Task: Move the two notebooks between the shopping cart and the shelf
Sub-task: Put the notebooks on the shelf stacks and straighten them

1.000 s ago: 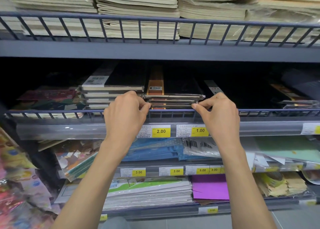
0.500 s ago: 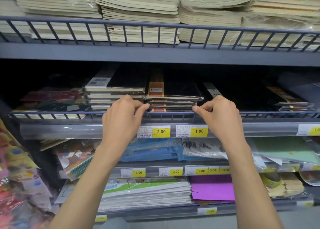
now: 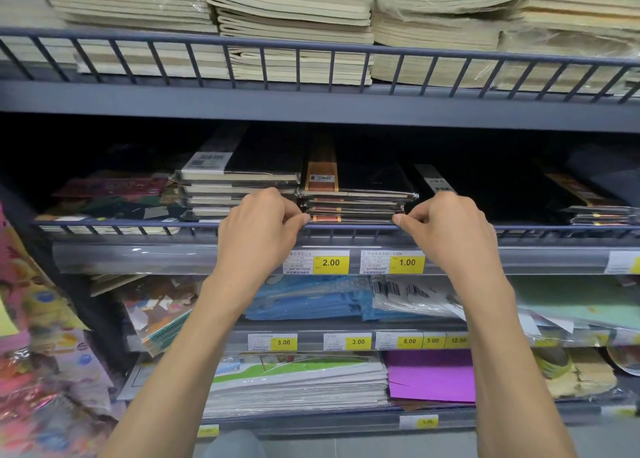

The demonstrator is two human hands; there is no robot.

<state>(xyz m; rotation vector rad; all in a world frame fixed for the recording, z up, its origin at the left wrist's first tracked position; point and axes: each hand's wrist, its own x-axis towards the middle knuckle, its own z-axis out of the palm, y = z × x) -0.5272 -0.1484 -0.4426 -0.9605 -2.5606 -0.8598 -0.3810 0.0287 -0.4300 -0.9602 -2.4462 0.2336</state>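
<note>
- The left hand (image 3: 258, 230) and right hand (image 3: 450, 236), fingers curled, pinch opposite ends of the lowest books in the black, orange-banded, film-wrapped notebook stack (image 3: 356, 201) on the middle shelf.
- Risk: the slick film slips, or the upper books slide off as the lower ones are pulled.
- The dark blue wire rail (image 3: 349, 227) fences the front, so the books must lift over it.
- A taller black notebook pile (image 3: 242, 180) sits just beside on the left; there is open dark room above.

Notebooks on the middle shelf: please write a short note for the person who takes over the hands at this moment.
Left hand: pinches the left front corner of the black notebook stack.
Right hand: pinches its right front corner.
The stack lies on the middle shelf, behind the wire rail. The cart is not in view.
Done: both hands have a grip.
Left: move the two notebooks; nothing is lifted yet.
</note>
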